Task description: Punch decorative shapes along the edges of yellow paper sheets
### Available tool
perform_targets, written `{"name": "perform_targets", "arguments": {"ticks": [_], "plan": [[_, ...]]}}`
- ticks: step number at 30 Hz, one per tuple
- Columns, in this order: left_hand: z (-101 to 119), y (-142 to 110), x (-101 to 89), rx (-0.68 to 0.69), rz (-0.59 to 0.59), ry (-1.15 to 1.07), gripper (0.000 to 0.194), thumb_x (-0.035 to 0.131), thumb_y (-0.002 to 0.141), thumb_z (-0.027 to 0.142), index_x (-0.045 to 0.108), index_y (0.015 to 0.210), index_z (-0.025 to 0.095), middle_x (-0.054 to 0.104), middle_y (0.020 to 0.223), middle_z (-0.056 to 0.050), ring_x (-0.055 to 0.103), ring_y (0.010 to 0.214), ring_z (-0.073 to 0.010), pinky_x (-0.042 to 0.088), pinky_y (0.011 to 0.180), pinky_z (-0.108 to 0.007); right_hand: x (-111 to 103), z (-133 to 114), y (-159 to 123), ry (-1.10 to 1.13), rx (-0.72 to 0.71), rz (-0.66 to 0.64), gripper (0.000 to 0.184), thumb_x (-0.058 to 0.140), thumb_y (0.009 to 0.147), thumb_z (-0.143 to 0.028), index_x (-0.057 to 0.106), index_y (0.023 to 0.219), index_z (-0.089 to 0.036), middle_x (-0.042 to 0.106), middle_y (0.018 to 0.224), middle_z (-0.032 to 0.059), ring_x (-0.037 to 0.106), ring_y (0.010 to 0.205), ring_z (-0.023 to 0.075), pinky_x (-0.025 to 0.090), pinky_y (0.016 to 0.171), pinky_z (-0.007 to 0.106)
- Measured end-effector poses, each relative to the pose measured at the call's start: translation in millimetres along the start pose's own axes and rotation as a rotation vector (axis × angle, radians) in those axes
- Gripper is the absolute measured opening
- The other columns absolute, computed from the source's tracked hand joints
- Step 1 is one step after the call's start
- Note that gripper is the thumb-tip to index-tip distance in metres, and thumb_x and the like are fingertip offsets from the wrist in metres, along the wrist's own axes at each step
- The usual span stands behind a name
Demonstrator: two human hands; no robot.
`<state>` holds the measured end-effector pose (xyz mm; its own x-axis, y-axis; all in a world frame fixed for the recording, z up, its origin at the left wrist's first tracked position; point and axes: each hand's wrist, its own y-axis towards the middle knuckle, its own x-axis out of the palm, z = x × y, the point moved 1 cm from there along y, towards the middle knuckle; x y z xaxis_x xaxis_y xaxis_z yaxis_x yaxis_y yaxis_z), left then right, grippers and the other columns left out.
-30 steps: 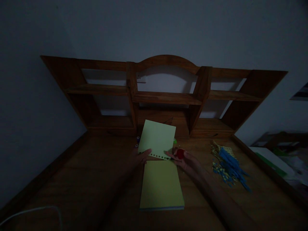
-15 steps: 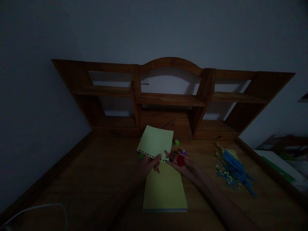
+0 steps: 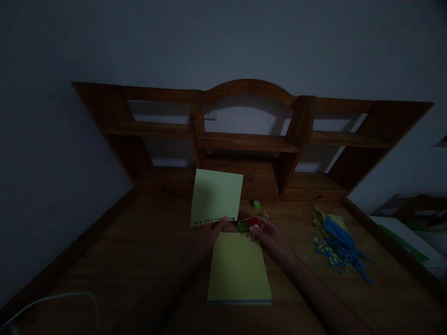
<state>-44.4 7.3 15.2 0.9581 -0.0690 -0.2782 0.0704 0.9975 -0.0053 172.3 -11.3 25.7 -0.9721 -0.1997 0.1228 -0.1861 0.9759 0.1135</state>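
My left hand (image 3: 217, 229) pinches the lower edge of a pale yellow-green paper sheet (image 3: 218, 195), which is held up at a tilt. A row of small punched holes runs along that edge. In my right hand (image 3: 267, 231) is a small red and white craft punch (image 3: 254, 224), apart from the sheet. A green craft punch (image 3: 240, 226) lies between my hands. Below them, a stack of yellow-green paper (image 3: 240, 270) lies flat on the table.
Another green punch (image 3: 256, 204) stands near the wooden shelf unit (image 3: 247, 143); a purplish one (image 3: 266, 217) is mostly hidden behind my right hand. Blue and yellow shredded paper strips (image 3: 340, 237) lie at the right. A white cable (image 3: 70, 295) curves at the lower left.
The sheet has moved up and left, away from the red punch. My right hand has turned the punch and closed more around it. The green punch between my hands has come into view.
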Motion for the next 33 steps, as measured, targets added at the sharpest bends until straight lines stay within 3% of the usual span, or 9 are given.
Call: {"name": "perform_targets", "arguments": {"ticks": [8, 17, 24, 33], "plan": [[6.1, -0.2, 1.8, 0.066, -0.106, 0.092, 0.046, 0.039, 0.086, 0.054, 0.058, 0.064, 0.019, 0.069, 0.078, -0.003, 0.063, 0.076, -0.0209, 0.045, 0.075, -0.031, 4.4, 3.2, -3.9, -0.174, 0.005, -0.060, 0.045, 0.076, 0.074, -0.038, 0.062, 0.113, -0.019, 0.066, 0.101, 0.0065, 0.062, 0.091, 0.0220, 0.050, 0.080, 0.034], [18.0, -7.5, 2.8, 0.109, -0.170, 0.145, 0.042, 0.040, 0.087, 0.049, 0.059, 0.064, 0.020, 0.066, 0.075, -0.001, 0.060, 0.076, -0.0189, 0.043, 0.075, -0.028, 7.7, 5.9, -5.9, -0.207, -0.006, -0.050, 0.043, 0.079, 0.070, -0.035, 0.064, 0.107, -0.019, 0.067, 0.092, 0.0036, 0.062, 0.080, 0.0178, 0.051, 0.072, 0.029], [25.5, -9.9, -2.0, 0.118, -0.115, 0.143, 0.041, 0.041, 0.086, 0.049, 0.058, 0.061, 0.021, 0.067, 0.074, -0.001, 0.060, 0.077, -0.0204, 0.043, 0.078, -0.029, 8.4, 2.1, -6.5, -0.207, -0.007, -0.056, 0.042, 0.078, 0.071, -0.035, 0.064, 0.107, -0.018, 0.067, 0.093, 0.0054, 0.062, 0.081, 0.0200, 0.051, 0.073, 0.033], [13.6, -7.3, 2.6, 0.111, -0.148, 0.132, 0.044, 0.040, 0.087, 0.052, 0.058, 0.062, 0.020, 0.066, 0.074, -0.001, 0.061, 0.077, -0.0197, 0.042, 0.076, -0.028, 6.4, 5.1, -6.7, -0.258, -0.048, -0.061, 0.038, 0.077, 0.073, -0.036, 0.065, 0.105, -0.018, 0.067, 0.094, 0.0048, 0.062, 0.082, 0.0194, 0.051, 0.073, 0.030]]}}
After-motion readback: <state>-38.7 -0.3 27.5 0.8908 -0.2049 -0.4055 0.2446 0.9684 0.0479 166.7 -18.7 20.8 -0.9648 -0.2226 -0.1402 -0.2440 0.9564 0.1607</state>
